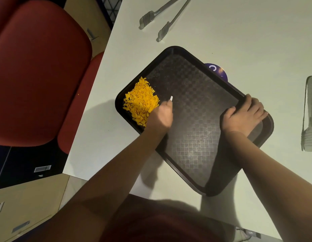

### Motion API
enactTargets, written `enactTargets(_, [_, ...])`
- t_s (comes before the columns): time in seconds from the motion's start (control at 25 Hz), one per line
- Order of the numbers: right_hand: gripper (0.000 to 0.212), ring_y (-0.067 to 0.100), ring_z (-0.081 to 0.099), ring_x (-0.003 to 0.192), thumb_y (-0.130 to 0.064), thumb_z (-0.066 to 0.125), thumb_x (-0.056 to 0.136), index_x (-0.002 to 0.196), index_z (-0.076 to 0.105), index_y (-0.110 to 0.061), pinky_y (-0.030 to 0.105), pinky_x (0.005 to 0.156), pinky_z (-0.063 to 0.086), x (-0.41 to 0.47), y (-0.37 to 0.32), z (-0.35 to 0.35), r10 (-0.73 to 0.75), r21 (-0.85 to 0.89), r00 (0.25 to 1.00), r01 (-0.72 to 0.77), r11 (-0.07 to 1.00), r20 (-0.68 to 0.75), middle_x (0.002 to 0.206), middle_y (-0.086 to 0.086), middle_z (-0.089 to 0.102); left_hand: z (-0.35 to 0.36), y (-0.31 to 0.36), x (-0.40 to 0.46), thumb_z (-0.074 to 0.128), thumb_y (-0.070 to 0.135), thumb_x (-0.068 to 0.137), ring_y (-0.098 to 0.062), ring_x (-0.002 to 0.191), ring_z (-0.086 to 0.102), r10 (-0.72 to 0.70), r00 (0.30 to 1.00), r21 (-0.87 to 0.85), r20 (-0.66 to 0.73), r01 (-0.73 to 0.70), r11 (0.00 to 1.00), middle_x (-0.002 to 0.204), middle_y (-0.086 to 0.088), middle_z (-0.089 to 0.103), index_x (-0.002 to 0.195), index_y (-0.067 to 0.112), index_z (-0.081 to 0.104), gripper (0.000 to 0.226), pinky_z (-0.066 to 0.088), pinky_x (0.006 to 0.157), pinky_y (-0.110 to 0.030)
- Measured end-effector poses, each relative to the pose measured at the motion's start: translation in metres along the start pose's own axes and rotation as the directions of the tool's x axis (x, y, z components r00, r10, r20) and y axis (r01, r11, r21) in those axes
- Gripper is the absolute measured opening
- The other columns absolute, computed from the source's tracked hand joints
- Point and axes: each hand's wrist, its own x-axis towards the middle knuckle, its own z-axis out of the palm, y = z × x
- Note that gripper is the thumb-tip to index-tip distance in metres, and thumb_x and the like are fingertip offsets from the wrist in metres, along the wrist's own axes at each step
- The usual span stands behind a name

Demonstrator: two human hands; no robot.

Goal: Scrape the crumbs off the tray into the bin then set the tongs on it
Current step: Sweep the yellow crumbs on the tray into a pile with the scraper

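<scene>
A dark textured tray point(195, 140) lies slantwise on the white table. Orange crumbs point(141, 102) are heaped in its left corner, near the table's left edge. My left hand point(161, 116) grips a small white scraper point(171, 98) whose tip sticks out above my fist, right beside the heap. My right hand point(242, 116) grips the tray's right rim, fingers curled over the edge. One pair of metal tongs point(162, 20) lies on the table beyond the tray. A second pair of tongs point(310, 117) lies at the far right. No bin is in view.
A red chair point(38, 75) stands left of the table point(248, 41), close to its edge. A round purple item point(219, 70) pokes out from under the tray's far rim. Wooden flooring and dark cabinets show at the lower left.
</scene>
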Motion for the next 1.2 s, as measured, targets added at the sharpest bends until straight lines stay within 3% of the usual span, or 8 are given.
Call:
enactTargets(0.12, [0.057,0.038,0.026,0.132,-0.025,0.043,0.083,0.136,0.034,-0.006,0.052,0.113,0.005,0.001,0.0,0.001,-0.001,0.0,1.0,0.001,1.0,-0.007,0.137,0.022,0.036,-0.011,-0.007,0.02,0.037,0.007,0.096,-0.026,0.107,0.06,-0.14,0.982,0.008,-0.128,0.142,0.99,0.118,-0.015,0.057,0.125,0.001,0.044,0.03,0.049,0.086,-0.029])
enactTargets(0.24, [0.057,0.038,0.026,0.131,-0.026,0.043,0.083,0.136,0.034,-0.005,0.053,0.112,0.006,0.0,0.001,0.003,-0.003,-0.015,1.0,0.002,1.0,-0.021,0.137,0.022,0.037,-0.02,-0.017,0.03,0.036,0.005,0.095,-0.035,0.108,0.056,-0.219,0.971,0.026,-0.094,0.222,0.975,0.118,-0.019,0.057,0.12,0.0,0.047,0.027,0.046,0.086,-0.037])
enactTargets(0.32, [0.059,0.038,0.027,0.13,-0.026,0.042,0.082,0.136,0.035,-0.005,0.053,0.112,0.008,0.0,0.002,0.004,-0.011,-0.013,0.999,0.011,1.0,-0.036,0.136,0.022,0.037,-0.024,-0.019,0.034,0.037,0.005,0.095,-0.032,0.106,0.058,-0.267,0.955,0.003,-0.125,0.27,0.963,0.116,-0.018,0.059,0.119,0.001,0.049,0.027,0.047,0.084,-0.034])
enactTargets(0.44, [0.06,0.038,0.027,0.13,-0.027,0.04,0.08,0.136,0.034,-0.005,0.053,0.112,0.007,0.0,0.001,0.004,-0.005,-0.006,1.0,0.005,1.0,-0.026,0.136,0.022,0.037,-0.022,-0.006,0.029,0.041,0.003,0.092,-0.028,0.101,0.063,-0.14,0.974,0.015,-0.178,0.145,0.989,0.112,-0.016,0.062,0.121,0.0,0.048,0.03,0.051,0.08,-0.031])
enactTargets(0.56, [0.06,0.038,0.028,0.13,-0.028,0.04,0.08,0.135,0.035,-0.006,0.052,0.112,0.008,0.0,0.001,0.004,-0.005,-0.009,0.999,0.004,1.0,-0.041,0.135,0.022,0.038,-0.017,0.007,0.033,0.042,0.0,0.09,-0.03,0.1,0.063,-0.084,0.986,-0.011,-0.141,0.084,0.996,0.111,-0.017,0.062,0.123,-0.001,0.047,0.033,0.052,0.08,-0.034])
enactTargets(0.88, [0.058,0.038,0.03,0.128,-0.03,0.04,0.079,0.133,0.038,-0.007,0.051,0.112,0.009,0.002,0.002,0.005,0.004,-0.004,0.999,-0.004,1.0,-0.052,0.134,0.021,0.039,-0.03,-0.023,0.05,0.042,0.0,0.091,-0.029,0.1,0.065,-0.246,0.953,-0.063,-0.178,0.238,0.969,0.108,-0.018,0.065,0.123,-0.002,0.048,0.033,0.053,0.078,-0.032])
enactTargets(1.0, [0.061,0.037,0.03,0.129,-0.03,0.039,0.079,0.134,0.038,-0.004,0.051,0.113,0.009,0.008,0.005,0.002,-0.024,0.035,0.999,0.025,0.999,-0.039,0.135,0.022,0.04,-0.036,-0.023,0.039,0.042,0.003,0.09,-0.033,0.097,0.063,-0.145,0.977,-0.194,-0.159,0.113,0.975,0.107,-0.021,0.064,0.12,-0.001,0.051,0.031,0.053,0.08,-0.038])
enactTargets(1.2, [0.061,0.035,0.032,0.13,-0.028,0.042,0.078,0.134,0.041,-0.003,0.05,0.112,0.016,-0.011,0.009,-0.015,0.008,0.186,0.998,0.004,0.983,-0.063,0.138,0.022,0.039,-0.024,-0.027,-0.017,0.047,0.013,0.092,-0.034,0.095,0.06,0.2,0.98,-0.128,-0.014,-0.201,0.971,0.106,-0.016,0.064,0.126,0.011,0.049,0.034,0.049,0.079,-0.042])
